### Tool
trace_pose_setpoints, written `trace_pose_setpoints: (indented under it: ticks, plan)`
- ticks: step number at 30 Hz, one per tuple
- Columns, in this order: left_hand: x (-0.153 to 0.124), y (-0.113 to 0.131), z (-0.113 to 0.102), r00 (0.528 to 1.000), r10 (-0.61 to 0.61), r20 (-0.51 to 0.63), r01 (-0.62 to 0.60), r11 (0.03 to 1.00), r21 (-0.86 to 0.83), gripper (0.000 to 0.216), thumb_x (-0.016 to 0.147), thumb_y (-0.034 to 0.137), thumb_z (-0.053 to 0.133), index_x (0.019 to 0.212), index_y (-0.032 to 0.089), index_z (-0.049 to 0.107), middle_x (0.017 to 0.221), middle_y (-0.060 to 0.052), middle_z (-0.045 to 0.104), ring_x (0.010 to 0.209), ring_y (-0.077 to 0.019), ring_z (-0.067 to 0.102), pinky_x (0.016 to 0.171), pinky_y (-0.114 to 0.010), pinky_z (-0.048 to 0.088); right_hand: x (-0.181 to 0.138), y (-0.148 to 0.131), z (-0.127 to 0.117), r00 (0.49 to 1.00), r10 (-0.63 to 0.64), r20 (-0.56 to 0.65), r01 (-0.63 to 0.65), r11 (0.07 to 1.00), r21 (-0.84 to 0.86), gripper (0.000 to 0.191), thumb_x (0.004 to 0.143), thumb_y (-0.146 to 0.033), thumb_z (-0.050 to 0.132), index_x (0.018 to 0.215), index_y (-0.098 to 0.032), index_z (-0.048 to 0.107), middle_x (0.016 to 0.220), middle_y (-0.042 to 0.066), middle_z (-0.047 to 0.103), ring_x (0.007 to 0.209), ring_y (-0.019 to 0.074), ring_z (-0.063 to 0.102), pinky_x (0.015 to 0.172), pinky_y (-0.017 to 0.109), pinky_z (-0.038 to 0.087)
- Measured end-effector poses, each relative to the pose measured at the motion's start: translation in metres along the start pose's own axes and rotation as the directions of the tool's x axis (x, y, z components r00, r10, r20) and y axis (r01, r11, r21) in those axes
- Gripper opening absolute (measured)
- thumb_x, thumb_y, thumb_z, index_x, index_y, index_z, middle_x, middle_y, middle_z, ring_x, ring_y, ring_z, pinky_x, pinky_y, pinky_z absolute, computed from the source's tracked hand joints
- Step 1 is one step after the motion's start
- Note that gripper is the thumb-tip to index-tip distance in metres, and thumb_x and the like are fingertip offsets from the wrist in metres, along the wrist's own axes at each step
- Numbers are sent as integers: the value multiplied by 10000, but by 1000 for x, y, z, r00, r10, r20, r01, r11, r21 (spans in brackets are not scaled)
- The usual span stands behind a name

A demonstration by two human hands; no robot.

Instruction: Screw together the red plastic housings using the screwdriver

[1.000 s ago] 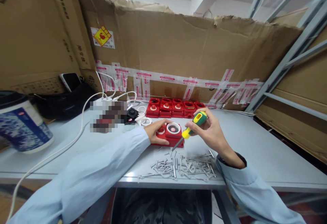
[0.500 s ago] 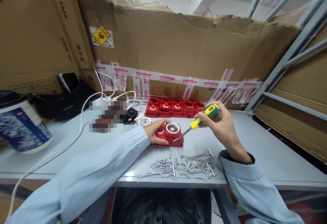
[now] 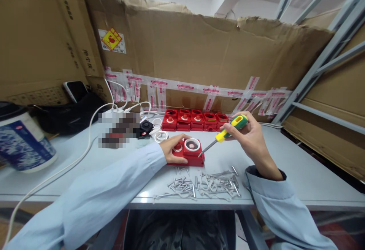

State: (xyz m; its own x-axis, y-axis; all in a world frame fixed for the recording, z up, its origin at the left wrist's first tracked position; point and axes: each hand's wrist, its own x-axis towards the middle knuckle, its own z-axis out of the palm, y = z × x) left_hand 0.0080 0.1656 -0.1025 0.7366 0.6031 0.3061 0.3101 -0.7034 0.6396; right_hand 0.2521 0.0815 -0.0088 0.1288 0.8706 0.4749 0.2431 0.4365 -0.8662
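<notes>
On the table lies a red housing (image 3: 196,161) with a white ring (image 3: 192,144) around a dark round disc. My left hand (image 3: 174,149) grips its left end, thumb along the near side and fingers over the far side. Closed around a yellow and green screwdriver (image 3: 231,128) is my right hand (image 3: 249,134). The shaft slants down to the left, its tip at the housing's right part; whether it touches a screw is too small to tell. Just in front of the housing lie a few loose screws (image 3: 182,171).
Heaped screws (image 3: 181,184) and metal pins with pale strips (image 3: 219,183) lie near the table's front edge. Several red housings (image 3: 191,120) stand in a row at the back. White rings (image 3: 161,136), a white cable (image 3: 88,143) and a paper cup (image 3: 25,140) are on the left.
The screwdriver and my right hand have shifted slightly right, the tip now nearer the housing's right edge. Small screws in front of the housing lie differently. My left hand keeps its hold.
</notes>
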Motion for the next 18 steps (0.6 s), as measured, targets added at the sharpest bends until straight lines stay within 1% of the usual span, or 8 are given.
trace_pose_setpoints:
  ticks: [6,11,14,18]
  plan:
    - [1,-6,4,1000,6,-9,-6,1000,-2,760,591,493,726,1219,200,413,1160,-73,571,1030,-260,557,923,-355,421,3,3,-2,1000,-1,-25,1,1000,0,463,588,-403,773,888,-248,456,697,-33,567,689,224,678,487,319,596]
    - [0,-6,5,1000,5,-22,-4,999,35,782,582,484,734,1229,191,407,1191,-86,551,1062,-272,539,940,-372,410,3,5,-1,1000,8,4,-8,1000,14,451,599,-377,773,882,-247,448,699,-24,593,695,232,680,482,322,597]
    - [-1,-5,4,1000,-3,-19,4,999,43,783,587,483,730,1234,190,403,1177,-83,555,1046,-266,545,934,-371,413,3,7,0,1000,14,15,-14,1000,1,452,602,-387,769,879,-248,441,702,-20,604,706,235,683,475,310,593]
    - [-1,-5,4,1000,-1,-15,2,999,38,769,596,472,728,1235,201,397,1190,-78,550,1066,-262,535,937,-368,407,2,10,0,999,30,11,-30,999,-13,483,583,-414,774,894,-250,442,698,-23,597,687,229,679,497,328,598]
